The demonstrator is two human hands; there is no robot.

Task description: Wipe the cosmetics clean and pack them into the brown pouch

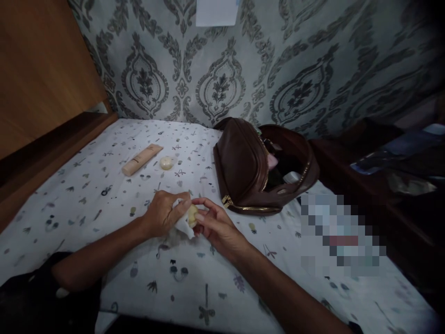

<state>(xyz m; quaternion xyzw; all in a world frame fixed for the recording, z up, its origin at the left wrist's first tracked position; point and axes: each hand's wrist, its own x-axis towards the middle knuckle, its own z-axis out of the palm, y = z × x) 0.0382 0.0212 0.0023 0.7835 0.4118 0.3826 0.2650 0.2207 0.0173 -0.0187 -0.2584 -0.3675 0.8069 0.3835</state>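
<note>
Two bare hands are meeting over a white cloth printed with small motifs (139, 260). The left hand (162, 213) is closing around a crumpled white tissue or wipe (185, 225), its thumb pressing toward a small, rounded, pale yellow item (192, 216). The right hand (219, 227) is pinching that item between thumb and fingers, its grip nearly closed. The item is sitting between the hands, against the white material; the fingers are hiding part of it.

The hands appear to be wiping or handling the item with the tissue. Any further turning or rubbing would call for a light, steady pinch and loose tissue.

Beyond the hands, a beige tube (142, 159) is lying on its side beside a pale, rounded piece (167, 163). To the right, a brown bag (239, 167) is gaping open, showing items inside.
</note>
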